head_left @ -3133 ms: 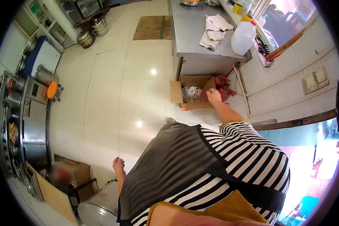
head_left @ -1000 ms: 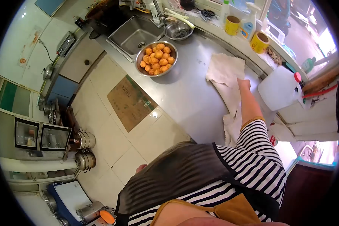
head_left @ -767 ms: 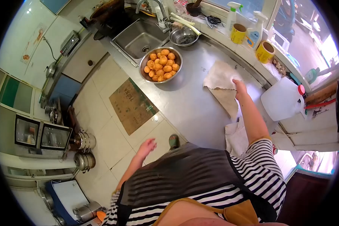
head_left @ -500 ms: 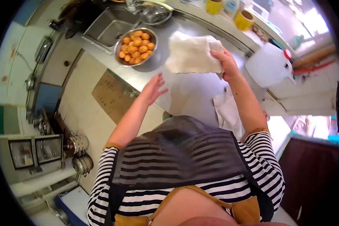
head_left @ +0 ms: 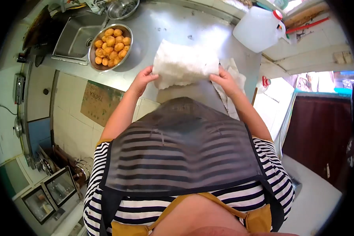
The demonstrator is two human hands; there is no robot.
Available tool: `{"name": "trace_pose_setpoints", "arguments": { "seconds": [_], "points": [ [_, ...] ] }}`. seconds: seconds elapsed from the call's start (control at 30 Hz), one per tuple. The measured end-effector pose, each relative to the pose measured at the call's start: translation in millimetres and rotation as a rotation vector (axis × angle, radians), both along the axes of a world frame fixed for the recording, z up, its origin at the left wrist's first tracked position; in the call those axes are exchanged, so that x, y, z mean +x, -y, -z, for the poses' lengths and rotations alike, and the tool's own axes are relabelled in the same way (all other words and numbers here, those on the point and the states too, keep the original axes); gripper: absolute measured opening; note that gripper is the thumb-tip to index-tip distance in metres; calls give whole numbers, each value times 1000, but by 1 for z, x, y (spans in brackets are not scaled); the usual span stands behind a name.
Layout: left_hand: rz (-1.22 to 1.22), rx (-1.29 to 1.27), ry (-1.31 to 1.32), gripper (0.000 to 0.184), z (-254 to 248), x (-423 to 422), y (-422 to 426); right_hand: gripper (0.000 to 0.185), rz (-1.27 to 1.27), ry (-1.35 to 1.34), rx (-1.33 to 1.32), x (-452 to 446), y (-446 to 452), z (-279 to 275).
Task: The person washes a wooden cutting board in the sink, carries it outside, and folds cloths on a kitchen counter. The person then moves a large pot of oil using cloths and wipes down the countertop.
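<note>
A white cloth, folded and a little worn at the edge, is stretched between my two hands above the counter. My left hand grips its left side, thumb on top. At the right end, my right hand pinches the near corner between thumb and fingers. Another off-white cloth lies behind and below my right hand on the steel counter. To the left of the held cloth stands a steel bowl with several round, golden-brown balls in it.
A steel sink lies left of the bowl. Behind it is another metal bowl. A big translucent jug with a red cap stands at the back right. A bottle with a red cap is at the right.
My left hand, open and apart from the cloth before, now holds its left side. The cloth has come lower and closer to me with my right hand. The view has shifted.
</note>
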State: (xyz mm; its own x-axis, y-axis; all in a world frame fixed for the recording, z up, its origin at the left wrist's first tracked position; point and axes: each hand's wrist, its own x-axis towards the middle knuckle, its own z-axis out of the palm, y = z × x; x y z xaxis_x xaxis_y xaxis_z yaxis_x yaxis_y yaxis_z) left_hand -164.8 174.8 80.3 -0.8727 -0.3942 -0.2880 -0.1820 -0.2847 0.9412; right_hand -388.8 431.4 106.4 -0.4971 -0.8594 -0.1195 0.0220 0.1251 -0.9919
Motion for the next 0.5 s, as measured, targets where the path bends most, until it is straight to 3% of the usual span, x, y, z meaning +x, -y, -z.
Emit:
{"name": "trace_pose_setpoints", "arguments": {
  "seconds": [0.07, 0.13, 0.17, 0.2, 0.27, 0.3, 0.33, 0.37, 0.4, 0.43, 0.47, 0.5],
  "points": [
    [52, -26, 90, 35, 20, 15, -8, 30, 38, -83, -9, 19, -10, 29],
    [157, -13, 303, 25, 46, 25, -11, 25, -72, -276, 282, 31, -16, 39],
    [143, -271, 230, 25, 57, 27, -12, 24, 0, -186, 179, 37, -20, 72],
    [148, -269, 234, 25, 53, 26, -13, 24, 3, -181, 182, 42, -19, 70],
    [47, -489, 452, 31, 44, 19, -10, 25, 60, -575, 245, 48, -16, 63],
    [134, -686, 510, 34, 34, 14, -3, 25, 59, -577, 245, 44, -11, 56],
    [134, -684, 510, 34, 17, 10, -6, 25, 48, -457, 215, 40, -3, 45],
    [-17, -1132, 389, 38, -3, 4, -15, 25, 36, -336, 185, 37, 4, 32],
    [-86, -1348, 312, 41, -15, -1, -20, 25, 33, -335, 185, 38, 14, 17],
    [-183, -1570, 251, 44, -27, -6, -25, 25, 8, -173, 122, 41, 26, -2],
    [33, -1434, 66, 50, -33, -13, -26, 25, -17, -12, 59, 43, 37, -22],
    [241, -1281, -115, 57, -39, -20, -25, 27, -47, -24, 95, 43, 47, -40]
  ]
}}
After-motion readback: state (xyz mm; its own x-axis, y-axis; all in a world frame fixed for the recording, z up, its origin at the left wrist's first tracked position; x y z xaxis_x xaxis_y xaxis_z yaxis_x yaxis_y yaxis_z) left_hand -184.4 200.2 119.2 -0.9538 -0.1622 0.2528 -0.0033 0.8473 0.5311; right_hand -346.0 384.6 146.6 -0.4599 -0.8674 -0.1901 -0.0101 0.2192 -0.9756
